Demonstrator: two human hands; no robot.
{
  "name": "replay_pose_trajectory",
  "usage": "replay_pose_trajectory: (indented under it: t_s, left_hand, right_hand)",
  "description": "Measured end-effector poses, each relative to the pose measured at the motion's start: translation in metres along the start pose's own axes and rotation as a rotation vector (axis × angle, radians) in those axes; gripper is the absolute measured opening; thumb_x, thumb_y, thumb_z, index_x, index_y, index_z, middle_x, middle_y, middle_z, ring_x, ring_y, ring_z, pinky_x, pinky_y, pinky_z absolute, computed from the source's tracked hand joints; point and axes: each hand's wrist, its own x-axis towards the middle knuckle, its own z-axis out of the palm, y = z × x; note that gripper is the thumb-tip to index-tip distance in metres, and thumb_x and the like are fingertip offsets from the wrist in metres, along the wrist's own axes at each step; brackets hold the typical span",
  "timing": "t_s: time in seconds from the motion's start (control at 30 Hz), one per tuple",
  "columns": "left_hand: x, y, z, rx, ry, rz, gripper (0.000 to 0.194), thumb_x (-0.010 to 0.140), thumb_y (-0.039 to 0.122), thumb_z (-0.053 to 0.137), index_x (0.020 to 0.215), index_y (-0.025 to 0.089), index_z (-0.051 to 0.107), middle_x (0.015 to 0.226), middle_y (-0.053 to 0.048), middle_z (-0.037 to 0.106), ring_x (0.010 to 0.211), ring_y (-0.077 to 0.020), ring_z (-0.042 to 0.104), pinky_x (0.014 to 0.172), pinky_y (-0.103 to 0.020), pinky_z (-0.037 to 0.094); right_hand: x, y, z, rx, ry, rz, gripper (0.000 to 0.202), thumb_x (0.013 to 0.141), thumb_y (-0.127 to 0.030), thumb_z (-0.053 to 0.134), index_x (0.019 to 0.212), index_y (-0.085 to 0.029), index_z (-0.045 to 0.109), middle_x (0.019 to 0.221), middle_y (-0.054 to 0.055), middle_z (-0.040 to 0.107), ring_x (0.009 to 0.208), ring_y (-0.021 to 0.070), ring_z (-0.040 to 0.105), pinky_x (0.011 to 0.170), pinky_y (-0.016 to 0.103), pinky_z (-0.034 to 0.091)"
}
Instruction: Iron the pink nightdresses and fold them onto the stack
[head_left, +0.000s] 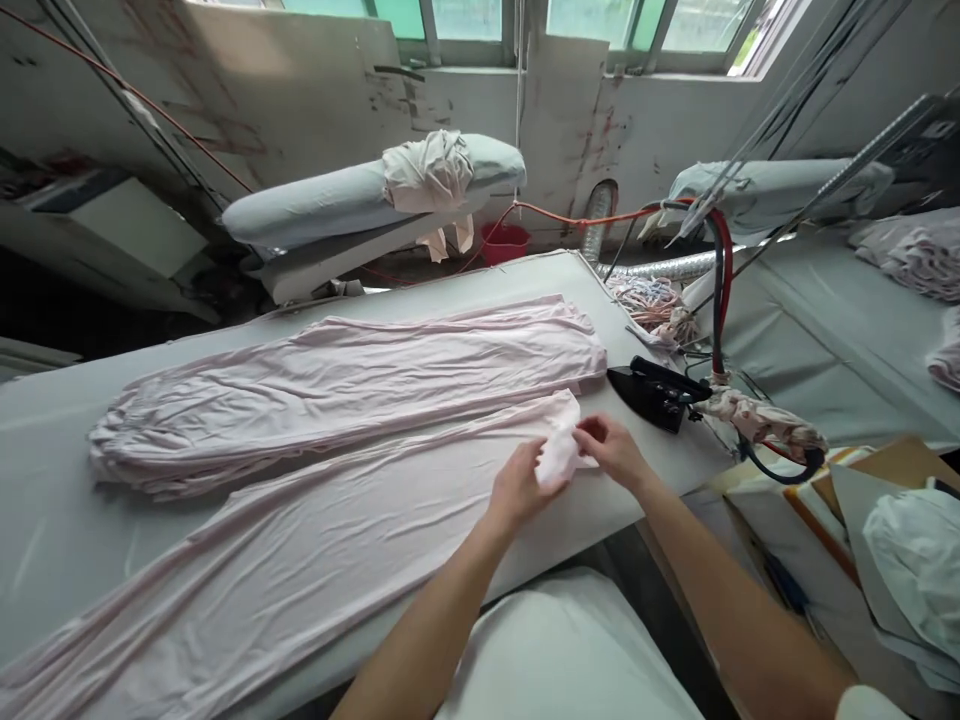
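Pink garment (337,530): thin, matt cloth, finely wrinkled. Stacked garments (360,385): similar cloth, creased. Table (52,440): smooth, matt covering. Duct (667,267): ribbed metal, shiny from where I stand. Bucket (505,245): plastic, apparently.

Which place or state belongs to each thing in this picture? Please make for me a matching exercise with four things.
1. black iron
2. red container
3. left hand
4. crumpled cloth

A. draped over the padded board
B. holding pale pink cloth
C. at the right end of the table
D. beyond the table, near the wall

Pairs: 1-C, 2-D, 3-B, 4-A
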Motion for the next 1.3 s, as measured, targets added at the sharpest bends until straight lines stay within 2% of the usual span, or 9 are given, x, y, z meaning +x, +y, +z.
replay_pose_trajectory:
  t_s: [0.17, 0.33, 0.5, 0.67, 0.87, 0.97, 1.07, 1.17, 1.3]
  left_hand:
    - [0.046, 0.016, 0.007, 0.058, 0.271, -0.114, 0.046, 0.09, 0.054, 0.056, 0.061, 0.019, 0.06, 0.064, -0.006, 0.063, 0.072, -0.0224, 0.064, 0.069, -0.031, 0.046]
    - [0.035, 0.004, -0.046, -0.398, 0.478, -0.294, 0.052, 0.073, 0.067, 0.067, 0.074, 0.015, 0.064, 0.066, -0.004, 0.063, 0.061, -0.0167, 0.059, 0.06, -0.028, 0.046]
    - [0.025, 0.023, -0.042, -0.452, 0.495, -0.172, 0.054, 0.072, 0.064, 0.07, 0.094, 0.014, 0.068, 0.075, -0.005, 0.067, 0.072, -0.0188, 0.063, 0.063, -0.028, 0.048]
    - [0.03, 0.035, 0.007, -0.116, 0.349, 0.013, 0.059, 0.083, 0.074, 0.054, 0.081, 0.017, 0.066, 0.067, -0.004, 0.06, 0.068, -0.0191, 0.057, 0.064, -0.03, 0.046]
    - [0.047, 0.015, 0.067, 0.006, -0.219, 0.002, 0.082, 0.082, 0.088, 0.032, 0.079, 0.016, 0.069, 0.073, -0.008, 0.064, 0.07, -0.02, 0.06, 0.071, -0.033, 0.051]
    - [0.076, 0.023, 0.072, 0.063, -0.107, -0.24, 0.086, 0.087, 0.084, 0.026, 0.104, 0.011, 0.068, 0.086, -0.013, 0.069, 0.072, -0.0203, 0.066, 0.068, -0.032, 0.053]
    - [0.109, 0.052, 0.07, 0.542, 0.029, -0.291, 0.079, 0.084, 0.07, 0.058, 0.134, 0.01, 0.052, 0.109, -0.02, 0.071, 0.096, -0.0285, 0.071, 0.079, -0.035, 0.054]
    - [0.136, 0.088, 0.062, 1.035, -0.199, -0.272, 0.082, 0.075, 0.041, 0.078, 0.143, 0.008, 0.045, 0.11, -0.023, 0.073, 0.099, -0.0352, 0.072, 0.084, -0.04, 0.055]
    - [0.173, 0.121, 0.048, 1.188, -0.395, -0.338, 0.038, 0.068, 0.015, 0.075, 0.106, 0.015, 0.072, 0.075, -0.012, 0.074, 0.072, -0.0323, 0.074, 0.075, -0.043, 0.058]
  right_hand:
    - [0.003, 0.016, -0.018, -0.13, 0.24, 0.123, 0.044, 0.084, -0.062, 0.056, 0.094, -0.02, 0.063, 0.092, 0.008, 0.07, 0.081, 0.0223, 0.065, 0.074, 0.034, 0.049]
    - [-0.028, 0.058, -0.011, -0.566, 0.126, 0.067, 0.024, 0.09, -0.043, 0.059, 0.099, -0.023, 0.068, 0.101, 0.006, 0.069, 0.094, 0.023, 0.063, 0.079, 0.033, 0.043]
    - [-0.03, 0.062, -0.007, -0.611, 0.097, 0.0, 0.023, 0.089, -0.043, 0.062, 0.098, -0.023, 0.067, 0.104, 0.007, 0.066, 0.097, 0.0233, 0.062, 0.085, 0.034, 0.042]
    - [0.004, 0.048, -0.018, -0.122, -0.037, 0.017, 0.042, 0.09, -0.063, 0.048, 0.085, -0.022, 0.057, 0.084, 0.006, 0.066, 0.07, 0.019, 0.06, 0.069, 0.032, 0.046]
    - [0.011, 0.048, -0.028, 0.006, -0.106, 0.144, 0.054, 0.093, -0.07, 0.033, 0.087, -0.022, 0.056, 0.071, 0.004, 0.067, 0.069, 0.0208, 0.063, 0.064, 0.03, 0.046]
    - [0.0, 0.041, -0.017, -0.205, -0.079, 0.237, 0.049, 0.095, -0.062, 0.041, 0.096, -0.02, 0.066, 0.089, 0.009, 0.073, 0.083, 0.0239, 0.067, 0.07, 0.031, 0.046]
    - [-0.008, 0.02, 0.003, -0.47, -0.038, 0.053, 0.02, 0.093, -0.035, 0.057, 0.102, -0.023, 0.07, 0.101, 0.009, 0.074, 0.097, 0.0241, 0.066, 0.077, 0.03, 0.044]
    - [-0.013, 0.007, 0.015, -0.585, -0.094, -0.18, 0.016, 0.093, -0.022, 0.055, 0.093, -0.023, 0.071, 0.094, 0.006, 0.074, 0.094, 0.0209, 0.064, 0.074, 0.026, 0.04]
    - [-0.024, 0.023, 0.002, -0.54, -0.022, -0.114, 0.022, 0.098, -0.032, 0.051, 0.101, -0.024, 0.071, 0.085, 0.005, 0.074, 0.079, 0.0191, 0.067, 0.066, 0.026, 0.039]
